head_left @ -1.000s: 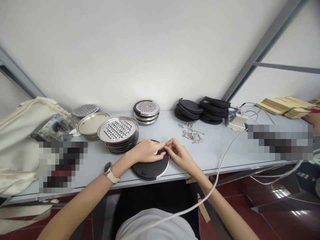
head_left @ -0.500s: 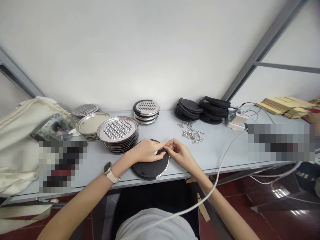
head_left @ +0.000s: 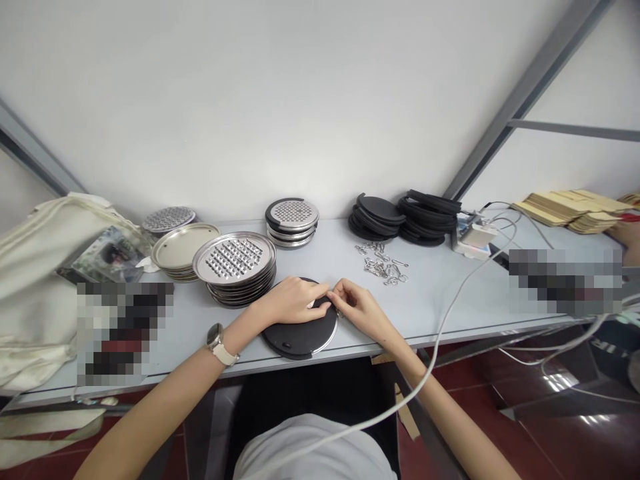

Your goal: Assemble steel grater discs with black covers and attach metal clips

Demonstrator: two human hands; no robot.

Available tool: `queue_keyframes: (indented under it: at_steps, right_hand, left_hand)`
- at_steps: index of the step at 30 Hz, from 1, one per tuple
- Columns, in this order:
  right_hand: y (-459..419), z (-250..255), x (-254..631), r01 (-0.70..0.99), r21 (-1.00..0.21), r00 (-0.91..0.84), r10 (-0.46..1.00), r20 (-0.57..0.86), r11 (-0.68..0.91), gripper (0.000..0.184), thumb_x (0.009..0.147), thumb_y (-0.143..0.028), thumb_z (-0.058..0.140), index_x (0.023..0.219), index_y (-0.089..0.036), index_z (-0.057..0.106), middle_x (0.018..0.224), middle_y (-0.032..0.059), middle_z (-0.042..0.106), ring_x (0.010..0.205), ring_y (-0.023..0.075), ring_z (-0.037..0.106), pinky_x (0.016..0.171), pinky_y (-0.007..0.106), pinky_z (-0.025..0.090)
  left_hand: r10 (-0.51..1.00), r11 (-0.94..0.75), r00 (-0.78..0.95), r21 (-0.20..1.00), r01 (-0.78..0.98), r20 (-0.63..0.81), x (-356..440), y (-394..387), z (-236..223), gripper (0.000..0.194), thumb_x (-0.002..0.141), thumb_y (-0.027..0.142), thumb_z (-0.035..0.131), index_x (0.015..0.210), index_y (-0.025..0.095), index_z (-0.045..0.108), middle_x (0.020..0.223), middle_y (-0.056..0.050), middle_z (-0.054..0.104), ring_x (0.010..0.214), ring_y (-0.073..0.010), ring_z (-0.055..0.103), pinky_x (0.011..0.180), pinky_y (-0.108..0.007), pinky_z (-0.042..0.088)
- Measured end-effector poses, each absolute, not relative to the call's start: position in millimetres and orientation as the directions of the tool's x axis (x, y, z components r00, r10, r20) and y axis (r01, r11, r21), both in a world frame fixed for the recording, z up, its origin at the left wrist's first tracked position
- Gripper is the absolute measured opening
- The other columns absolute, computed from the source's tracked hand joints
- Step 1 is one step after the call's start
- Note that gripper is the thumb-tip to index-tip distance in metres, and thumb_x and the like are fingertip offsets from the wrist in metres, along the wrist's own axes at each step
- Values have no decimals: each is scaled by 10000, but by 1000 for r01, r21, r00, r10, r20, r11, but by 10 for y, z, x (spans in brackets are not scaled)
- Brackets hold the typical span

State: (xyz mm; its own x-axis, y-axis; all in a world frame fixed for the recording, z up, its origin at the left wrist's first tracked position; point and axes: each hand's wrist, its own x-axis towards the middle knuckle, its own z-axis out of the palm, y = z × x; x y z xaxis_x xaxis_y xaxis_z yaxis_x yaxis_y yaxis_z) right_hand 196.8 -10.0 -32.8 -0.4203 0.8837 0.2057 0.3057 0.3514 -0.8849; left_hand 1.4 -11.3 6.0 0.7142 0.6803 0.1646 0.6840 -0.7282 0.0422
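A round black cover [head_left: 307, 333] lies flat at the table's front edge, with a silver metal rim showing along its right side. My left hand [head_left: 295, 301] rests over its upper part and holds it, with thumb and index finger reaching toward the right rim. At that rim my right hand [head_left: 357, 308] is closed in a pinch, its fingertips touching those of my left. A tiny metal glint shows beneath the right fingers; what they pinch is mostly hidden. Small metal snap clips [head_left: 385, 270] lie loose beyond my right hand.
Left of my hands stands a stack of round metal graters [head_left: 235, 260], beside pale metal discs [head_left: 183, 247]. Graters with black edging [head_left: 293, 217] and black covers [head_left: 377, 213] stand along the wall. A white cable [head_left: 440, 333] crosses above my right forearm. Wooden pieces [head_left: 570, 210] lie far right.
My view has shifted very slightly. Both hands keep nearly the same position at the cover's rim, with the right fingertips still pinched there.
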Motion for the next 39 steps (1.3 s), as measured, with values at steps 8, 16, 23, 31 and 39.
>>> queue_keyframes:
  at_steps: [8,16,23,31,39]
  right_hand:
    - [-105,-327,1964,314,-856,-451,858,247,411,291,949,-360,441,711,-195,411,630,-48,388,584,103,348,553,241,294]
    - [-115,-318,1949,341,-841,-453,857,245,421,321,966,-372,402,696,-199,395,605,-52,377,566,104,346,550,241,292]
    - [-107,-310,1927,410,-794,-442,859,259,450,320,962,-339,402,678,-200,354,592,-56,366,556,101,341,540,239,274]
    - [-116,-306,1919,434,-774,-444,857,262,461,296,958,-318,395,688,-197,378,608,-47,421,565,104,386,552,236,292]
    - [-116,-298,1925,454,-749,-449,850,276,483,295,953,-293,388,673,-200,394,601,-35,442,560,115,406,552,248,291]
  left_hand:
    - [671,-736,720,42,675,176,4,-106,49,186,922,354,435,858,193,504,731,3,660,624,-154,615,530,-260,289]
    - [663,-743,726,39,668,185,8,-108,43,170,921,340,438,882,198,521,766,3,667,652,-152,626,544,-261,315]
    - [662,-742,726,29,670,184,1,-99,38,177,922,350,434,886,199,519,769,6,667,648,-157,623,544,-267,309]
    - [671,-736,721,39,675,174,7,-103,47,185,921,354,431,875,200,524,730,10,643,617,-147,606,530,-268,305]
    - [676,-732,718,37,680,168,6,-114,57,196,925,356,423,867,197,522,724,2,650,620,-151,611,527,-264,298]
